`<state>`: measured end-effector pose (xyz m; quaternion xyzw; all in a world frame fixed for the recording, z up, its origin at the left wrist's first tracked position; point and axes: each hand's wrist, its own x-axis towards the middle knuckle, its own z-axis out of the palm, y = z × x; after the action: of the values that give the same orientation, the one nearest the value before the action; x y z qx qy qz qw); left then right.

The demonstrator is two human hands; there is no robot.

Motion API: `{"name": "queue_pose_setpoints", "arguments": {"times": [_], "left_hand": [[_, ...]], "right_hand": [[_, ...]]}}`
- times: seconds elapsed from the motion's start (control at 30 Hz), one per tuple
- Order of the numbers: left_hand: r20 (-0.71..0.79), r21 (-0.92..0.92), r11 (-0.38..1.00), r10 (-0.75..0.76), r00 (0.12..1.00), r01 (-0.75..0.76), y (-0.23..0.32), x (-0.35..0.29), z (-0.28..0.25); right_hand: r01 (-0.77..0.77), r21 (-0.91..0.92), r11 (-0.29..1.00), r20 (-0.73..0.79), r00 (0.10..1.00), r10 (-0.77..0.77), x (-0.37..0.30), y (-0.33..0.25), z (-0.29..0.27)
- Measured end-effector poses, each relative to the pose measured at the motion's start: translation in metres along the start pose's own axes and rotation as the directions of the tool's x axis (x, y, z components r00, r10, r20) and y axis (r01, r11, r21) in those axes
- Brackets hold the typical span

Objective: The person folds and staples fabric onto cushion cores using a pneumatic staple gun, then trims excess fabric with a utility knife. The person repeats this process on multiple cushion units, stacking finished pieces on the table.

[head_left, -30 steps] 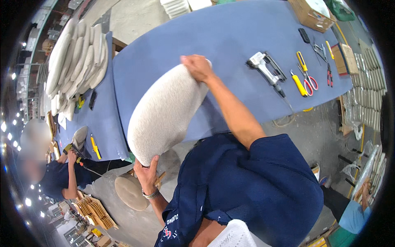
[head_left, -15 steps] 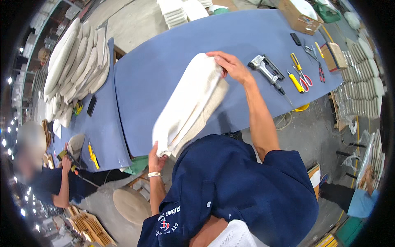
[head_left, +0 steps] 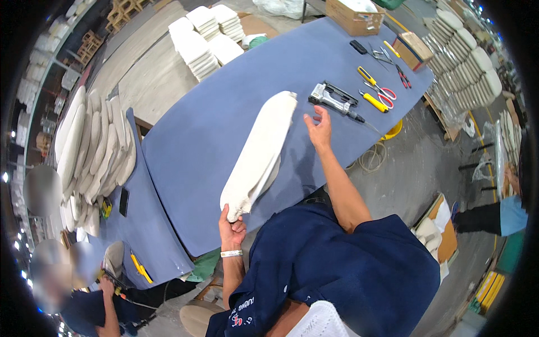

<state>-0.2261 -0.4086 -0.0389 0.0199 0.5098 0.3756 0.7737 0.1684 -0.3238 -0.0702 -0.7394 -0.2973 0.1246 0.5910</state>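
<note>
A cream fabric-covered cushion (head_left: 255,151) stands tilted over the blue table, its long side slanting up and to the right. My left hand (head_left: 232,232) grips its lower end, thumb on the near side and fingers curled under. Apart from the cushion, my right hand (head_left: 319,129) holds nothing, its fingers spread. Just beyond those fingers lies a silver and black staple gun (head_left: 336,99) with an air hose fitting. The cushion's underside is mostly hidden; loose fabric shows along its right edge.
Yellow-handled tools (head_left: 375,102), red-handled scissors (head_left: 386,96) and pliers (head_left: 403,77) lie right of the staple gun. Cardboard boxes (head_left: 353,21) stand at the table's far end. Stacked cushions (head_left: 95,143) fill the left table, where another person's hand (head_left: 106,285) works.
My right hand has let go of the cushion's upper end and moved toward the staple gun. My left hand keeps its grip. The view has shifted, so the table sits differently.
</note>
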Motion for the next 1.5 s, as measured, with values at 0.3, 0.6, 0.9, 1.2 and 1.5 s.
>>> {"name": "queue_pose_setpoints", "arguments": {"times": [0.3,0.6,0.9,1.2,1.5], "left_hand": [[-0.007,0.031,0.996,-0.085,0.996,0.085,0.033,0.007,-0.003],[-0.286,0.164,0.984,0.121,0.951,-0.076,0.02,-0.005,0.034],[-0.095,0.003,0.954,-0.297,0.95,0.299,-0.053,-0.044,0.098],[-0.24,0.157,0.934,-0.278,0.93,0.32,-0.08,-0.059,0.104],[0.582,0.732,-0.101,0.605,0.543,-0.673,0.011,0.091,0.285]], "right_hand": [[-0.391,0.501,0.772,0.461,0.876,0.144,0.027,-0.017,0.048],[-0.128,0.53,0.838,0.136,0.989,0.064,0.073,-0.005,0.102],[-0.211,0.49,0.846,0.282,0.956,0.075,0.172,-0.062,0.119],[-0.268,0.51,0.818,0.658,0.733,-0.17,0.13,-0.038,0.149],[-0.104,0.424,0.899,0.609,0.768,-0.198,0.101,-0.07,0.178]]}}
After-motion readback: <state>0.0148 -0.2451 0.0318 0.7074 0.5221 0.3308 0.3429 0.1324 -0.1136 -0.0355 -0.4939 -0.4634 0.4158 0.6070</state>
